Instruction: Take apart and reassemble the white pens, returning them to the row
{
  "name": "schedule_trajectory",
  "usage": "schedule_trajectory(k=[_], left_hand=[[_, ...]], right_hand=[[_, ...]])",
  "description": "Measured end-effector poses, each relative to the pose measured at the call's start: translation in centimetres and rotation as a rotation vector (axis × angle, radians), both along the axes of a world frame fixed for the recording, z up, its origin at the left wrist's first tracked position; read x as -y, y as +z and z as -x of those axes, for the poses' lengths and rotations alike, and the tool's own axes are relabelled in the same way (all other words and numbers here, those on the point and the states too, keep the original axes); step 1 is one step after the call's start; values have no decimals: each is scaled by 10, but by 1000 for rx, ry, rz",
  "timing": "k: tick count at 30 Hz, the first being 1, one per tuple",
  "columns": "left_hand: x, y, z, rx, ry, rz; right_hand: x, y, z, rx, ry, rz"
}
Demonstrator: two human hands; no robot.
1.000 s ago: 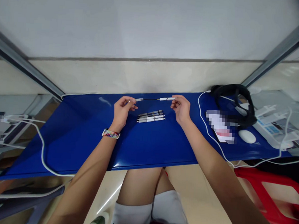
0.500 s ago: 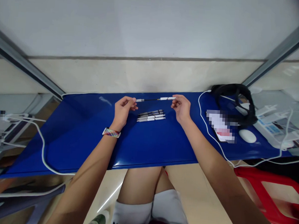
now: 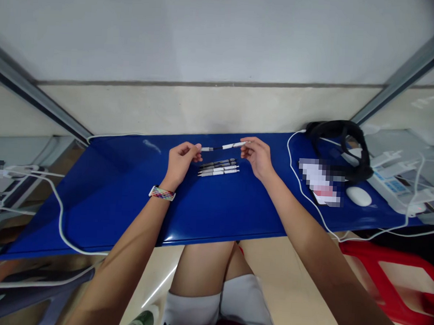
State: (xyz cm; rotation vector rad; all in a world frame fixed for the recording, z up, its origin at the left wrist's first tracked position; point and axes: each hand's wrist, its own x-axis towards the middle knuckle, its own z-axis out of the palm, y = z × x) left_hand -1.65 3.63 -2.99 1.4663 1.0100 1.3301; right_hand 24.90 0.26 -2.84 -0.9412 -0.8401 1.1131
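My left hand point(image 3: 182, 161) pinches the grey-and-white front section of a pen point(image 3: 206, 149) over the blue table point(image 3: 214, 211). A dark refill point(image 3: 217, 148) sticks out of that section to the right. Closed on the back end of a white pen barrel point(image 3: 232, 146), my right hand point(image 3: 258, 157) holds it slightly tilted, its front end around or close against the refill's tip; which one I cannot make out. Just below the hands, several pens point(image 3: 219, 171) lie side by side on the table, dark ones behind and white ones in front.
To the right are a black headband-like device point(image 3: 362, 165), a phone-like item point(image 3: 319, 182) with a blurred face, a white mouse point(image 3: 359, 196) and a white cable point(image 3: 299, 179). Another white cable point(image 3: 62, 217) crosses the left side. A red stool point(image 3: 374, 277) stands below right.
My right hand has moved left with the white barrel, and the barrel now tilts more. Less of the dark refill shows between the two pen parts. My left hand has shifted slightly right.
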Motion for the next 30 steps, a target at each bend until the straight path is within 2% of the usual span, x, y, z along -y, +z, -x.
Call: schedule_trajectory(k=[4, 10, 16, 24, 30], left_hand=[[4, 4, -2, -113, -35, -48], [4, 5, 0, -188, -1, -82], [3, 5, 1, -193, 31, -104], [6, 7, -3, -38, -87, -38], [6, 6, -3, -22, -106, -39]], right_hand=[[5, 0, 7, 120, 158, -35], [7, 2, 10, 146, 216, -77], [8, 5, 11, 130, 213, -44], [3, -3, 8, 51, 176, -1], [4, -3, 10, 45, 186, 3]])
